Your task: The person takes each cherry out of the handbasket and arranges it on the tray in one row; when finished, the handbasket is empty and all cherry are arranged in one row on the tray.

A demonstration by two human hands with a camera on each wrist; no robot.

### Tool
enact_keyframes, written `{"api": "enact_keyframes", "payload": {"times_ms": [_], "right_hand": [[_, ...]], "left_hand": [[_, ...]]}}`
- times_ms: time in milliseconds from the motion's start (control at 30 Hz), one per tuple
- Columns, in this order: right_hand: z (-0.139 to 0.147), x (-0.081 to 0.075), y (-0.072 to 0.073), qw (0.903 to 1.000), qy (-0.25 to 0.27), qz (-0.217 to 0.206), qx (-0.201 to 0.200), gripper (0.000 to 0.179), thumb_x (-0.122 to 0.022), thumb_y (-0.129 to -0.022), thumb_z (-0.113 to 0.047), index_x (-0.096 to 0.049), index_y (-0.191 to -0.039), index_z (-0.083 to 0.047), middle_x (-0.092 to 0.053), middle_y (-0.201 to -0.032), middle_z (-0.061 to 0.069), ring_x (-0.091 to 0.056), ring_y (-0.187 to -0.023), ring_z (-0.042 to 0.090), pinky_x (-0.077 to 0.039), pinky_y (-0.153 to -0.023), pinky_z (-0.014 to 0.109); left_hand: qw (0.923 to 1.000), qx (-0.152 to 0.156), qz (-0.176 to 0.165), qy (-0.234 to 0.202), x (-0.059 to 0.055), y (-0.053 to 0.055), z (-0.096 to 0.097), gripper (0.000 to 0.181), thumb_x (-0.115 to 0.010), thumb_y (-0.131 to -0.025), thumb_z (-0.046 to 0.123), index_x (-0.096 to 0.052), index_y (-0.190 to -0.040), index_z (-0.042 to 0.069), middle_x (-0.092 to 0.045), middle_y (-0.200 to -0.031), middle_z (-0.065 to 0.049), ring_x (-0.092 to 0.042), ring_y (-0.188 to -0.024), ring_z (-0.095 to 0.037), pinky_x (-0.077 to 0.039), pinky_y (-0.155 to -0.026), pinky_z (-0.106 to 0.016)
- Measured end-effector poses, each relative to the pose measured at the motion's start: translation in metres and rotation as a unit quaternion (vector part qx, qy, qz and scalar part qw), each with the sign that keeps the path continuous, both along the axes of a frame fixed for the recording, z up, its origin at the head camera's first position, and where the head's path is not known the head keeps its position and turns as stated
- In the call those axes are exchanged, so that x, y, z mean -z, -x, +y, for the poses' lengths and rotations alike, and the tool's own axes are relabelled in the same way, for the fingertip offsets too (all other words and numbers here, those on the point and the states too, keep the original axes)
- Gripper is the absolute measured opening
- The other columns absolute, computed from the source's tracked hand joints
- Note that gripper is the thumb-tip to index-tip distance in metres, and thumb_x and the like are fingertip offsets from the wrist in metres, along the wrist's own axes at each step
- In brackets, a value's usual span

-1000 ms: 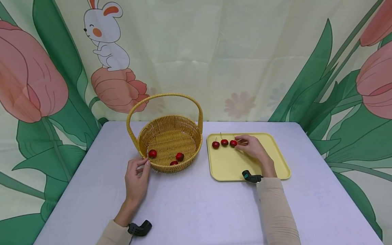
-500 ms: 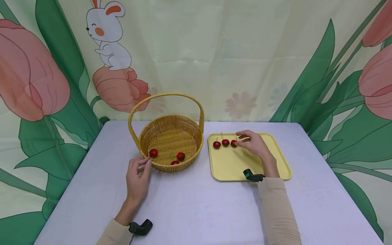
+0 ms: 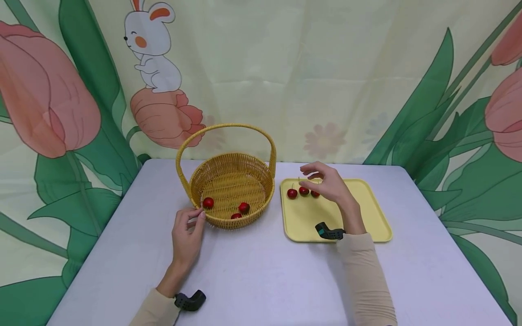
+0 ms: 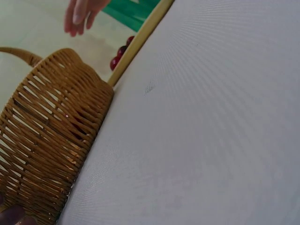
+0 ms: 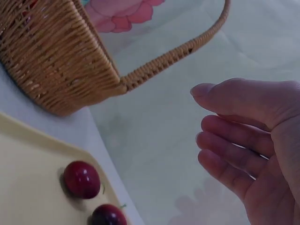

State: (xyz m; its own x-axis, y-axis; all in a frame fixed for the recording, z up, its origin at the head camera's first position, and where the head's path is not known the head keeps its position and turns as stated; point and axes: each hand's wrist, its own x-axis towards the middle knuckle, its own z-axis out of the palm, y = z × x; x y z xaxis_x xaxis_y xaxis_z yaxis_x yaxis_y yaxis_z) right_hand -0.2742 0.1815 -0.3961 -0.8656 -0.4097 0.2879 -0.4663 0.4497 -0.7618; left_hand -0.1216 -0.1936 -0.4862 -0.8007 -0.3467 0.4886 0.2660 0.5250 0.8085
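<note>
My left hand [image 3: 187, 233] pinches the near left rim of a round wicker basket [image 3: 265, 194] with a tall arched handle. Inside the basket lie three red cherries, one at the left [image 3: 208, 203] close to my fingertips. To the right, a yellow tray [image 3: 314, 226] carries three dark red cherries in a row near its far left corner, the leftmost cherry [image 3: 292, 194] fully visible. Above this row hovers my right hand [image 3: 330, 183], fingers apart and nothing between them. The right wrist view shows its thumb and fingers [image 5: 227, 173] loosely spread, clear of the cherries [image 5: 82, 180].
A white cloth covers the table [image 3: 261, 280]. Behind it hangs a pale curtain [image 3: 326, 81] printed with tulips and a rabbit. The basket's handle [image 3: 226, 126] rises between the two hands. Each wrist wears a black camera [image 3: 190, 300].
My right hand has let go of the rightmost cherry on the tray, opened its fingers and moved up and left. My left hand has stayed at the basket rim. The head view has shifted slightly.
</note>
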Motion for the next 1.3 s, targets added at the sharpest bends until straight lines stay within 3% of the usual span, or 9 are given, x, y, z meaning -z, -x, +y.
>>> {"api": "enact_keyframes", "payload": {"times_ms": [167, 333, 500, 800, 1300], "right_hand": [[-0.025, -0.007, 0.0, 0.9985, 0.024, 0.014, -0.047, 0.037, -0.079, -0.085, -0.011, -0.068, -0.12, -0.004, -0.068, -0.12, 0.017, -0.065, -0.105, 0.028, -0.055, -0.097, 0.045], [-0.049, -0.008, 0.001, 0.9952, 0.028, 0.006, -0.093, 0.038, -0.079, -0.084, -0.008, -0.068, -0.119, 0.0, -0.068, -0.117, 0.018, -0.066, -0.105, 0.035, -0.055, -0.097, 0.046], [-0.073, -0.006, 0.004, 0.991, 0.004, -0.006, -0.133, 0.04, -0.079, -0.084, -0.009, -0.066, -0.121, 0.0, -0.068, -0.118, 0.02, -0.066, -0.106, 0.04, -0.055, -0.096, 0.051], [-0.107, 0.001, 0.012, 0.9833, -0.049, -0.04, -0.171, 0.044, -0.079, -0.086, -0.016, -0.066, -0.125, -0.003, -0.067, -0.124, 0.019, -0.064, -0.113, 0.031, -0.054, -0.099, 0.044], [-0.153, 0.002, 0.023, 0.9505, -0.156, -0.102, -0.249, 0.048, -0.077, -0.087, -0.011, -0.062, -0.131, 0.001, -0.066, -0.13, 0.018, -0.066, -0.115, 0.031, -0.055, -0.098, 0.036]], "left_hand": [[0.9999, 0.002, 0.005, 0.013, 0.002, 0.0, -0.001, 0.021, -0.064, -0.099, 0.017, -0.066, -0.113, 0.002, -0.059, -0.113, -0.008, -0.052, -0.107, 0.0, -0.045, -0.082, -0.004], [0.9999, 0.003, 0.007, 0.011, 0.003, 0.001, -0.002, 0.022, -0.064, -0.099, 0.017, -0.066, -0.113, 0.001, -0.059, -0.113, -0.008, -0.052, -0.107, 0.0, -0.045, -0.082, -0.005], [1.0, 0.001, 0.008, 0.006, 0.003, 0.001, -0.002, 0.021, -0.064, -0.098, 0.016, -0.067, -0.112, 0.0, -0.059, -0.113, -0.008, -0.052, -0.107, 0.0, -0.046, -0.082, -0.006], [1.0, -0.001, -0.002, 0.004, 0.004, 0.001, -0.001, 0.022, -0.064, -0.098, 0.017, -0.066, -0.113, 0.001, -0.059, -0.114, -0.007, -0.052, -0.108, 0.0, -0.047, -0.082, -0.007], [1.0, 0.003, 0.005, -0.002, 0.003, 0.0, 0.0, 0.021, -0.065, -0.098, 0.016, -0.067, -0.112, 0.001, -0.059, -0.114, -0.007, -0.052, -0.107, 0.0, -0.048, -0.081, -0.007]]}}
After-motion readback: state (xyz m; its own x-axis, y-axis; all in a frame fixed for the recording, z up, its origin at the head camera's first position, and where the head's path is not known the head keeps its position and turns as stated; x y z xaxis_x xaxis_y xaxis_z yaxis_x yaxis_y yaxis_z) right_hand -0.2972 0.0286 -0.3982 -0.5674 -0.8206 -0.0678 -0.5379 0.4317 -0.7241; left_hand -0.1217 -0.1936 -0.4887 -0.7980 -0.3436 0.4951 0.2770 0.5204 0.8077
